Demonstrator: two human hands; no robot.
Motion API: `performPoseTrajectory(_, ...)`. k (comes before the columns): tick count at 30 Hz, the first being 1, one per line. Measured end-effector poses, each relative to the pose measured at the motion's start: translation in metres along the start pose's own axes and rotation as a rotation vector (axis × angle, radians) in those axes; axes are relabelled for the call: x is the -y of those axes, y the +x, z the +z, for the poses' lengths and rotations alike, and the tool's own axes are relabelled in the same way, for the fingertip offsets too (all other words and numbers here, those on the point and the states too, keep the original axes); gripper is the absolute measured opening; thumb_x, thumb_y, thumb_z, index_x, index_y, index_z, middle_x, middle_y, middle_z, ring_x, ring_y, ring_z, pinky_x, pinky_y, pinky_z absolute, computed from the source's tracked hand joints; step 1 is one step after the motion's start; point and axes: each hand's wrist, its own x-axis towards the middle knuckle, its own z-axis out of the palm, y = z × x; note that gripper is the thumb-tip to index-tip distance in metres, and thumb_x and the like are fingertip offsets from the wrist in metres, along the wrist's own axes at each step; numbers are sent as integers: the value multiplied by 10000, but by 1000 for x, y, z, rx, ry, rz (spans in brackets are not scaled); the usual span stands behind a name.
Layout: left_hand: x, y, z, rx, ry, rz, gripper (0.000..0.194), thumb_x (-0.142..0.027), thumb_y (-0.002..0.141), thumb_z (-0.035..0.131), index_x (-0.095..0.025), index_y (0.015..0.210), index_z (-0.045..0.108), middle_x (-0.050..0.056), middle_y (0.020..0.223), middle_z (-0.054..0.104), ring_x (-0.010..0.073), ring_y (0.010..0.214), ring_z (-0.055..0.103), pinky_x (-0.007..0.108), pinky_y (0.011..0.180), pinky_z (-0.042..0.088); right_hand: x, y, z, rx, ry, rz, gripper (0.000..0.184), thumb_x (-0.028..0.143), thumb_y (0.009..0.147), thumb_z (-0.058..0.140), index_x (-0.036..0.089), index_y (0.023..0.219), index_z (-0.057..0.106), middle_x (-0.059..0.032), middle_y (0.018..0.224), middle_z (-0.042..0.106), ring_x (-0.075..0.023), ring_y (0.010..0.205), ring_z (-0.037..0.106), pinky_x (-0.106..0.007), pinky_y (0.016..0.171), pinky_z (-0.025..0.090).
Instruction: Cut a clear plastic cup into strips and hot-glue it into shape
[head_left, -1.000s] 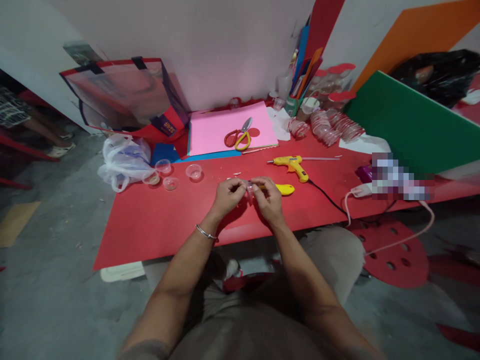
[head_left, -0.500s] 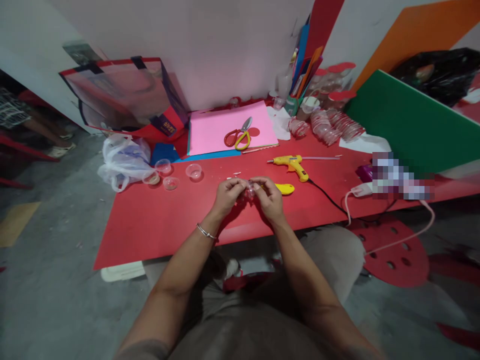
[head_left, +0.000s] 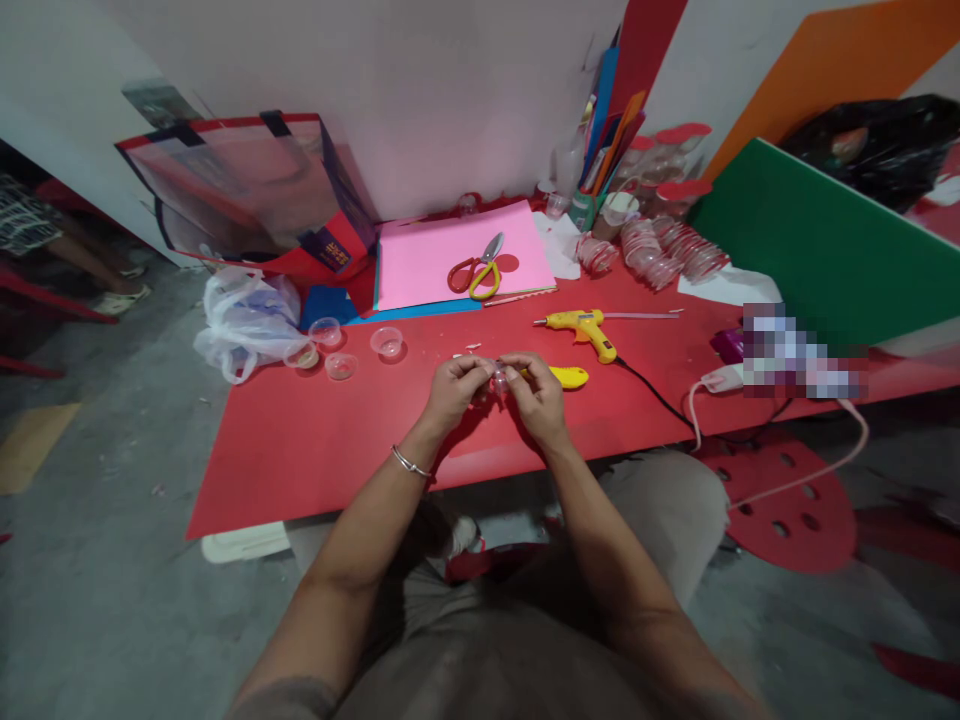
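Note:
My left hand [head_left: 454, 392] and my right hand [head_left: 534, 395] meet over the red table [head_left: 315, 440], fingers pinched on a small clear plastic cup [head_left: 498, 379] held between them. A silver bangle sits on my left wrist. Just behind my right hand lies a yellow utility knife [head_left: 568, 377]. A yellow glue gun [head_left: 585, 329] rests a little farther back, its black cord running off to the right.
Several small clear cups [head_left: 342, 352] lie at the left by a white plastic bag [head_left: 244, 315]. Scissors [head_left: 476, 272] rest on pink paper [head_left: 457, 255]. Stacked clear lids [head_left: 660, 255], red-lidded jars and a green board [head_left: 817, 240] stand at the right. A person's feet show far left.
Both hands stay together on the small cup, with only slight shifts of the fingers. Nothing else on the table has moved.

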Motion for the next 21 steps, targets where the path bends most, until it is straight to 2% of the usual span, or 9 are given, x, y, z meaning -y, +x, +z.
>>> performPoseTrajectory(11,1,0,2,-27,-26,-14,308,-412,804,746,-182,639,625,-27,533,530,84,463,469,234,477,384,-1,-1,1,7,21,6,169,382,1004,625,289,1095,734,-38,1097,738,-221,1051,697,-395,946,556)
performPoseTrajectory(21,2,0,1,-34,2,7,231,-333,804,705,-177,641,657,-26,530,529,81,465,466,227,488,375,0,-1,0,14,-6,-1,178,399,1008,616,295,1099,730,-46,1110,739,-226,1064,697,-412,959,558)
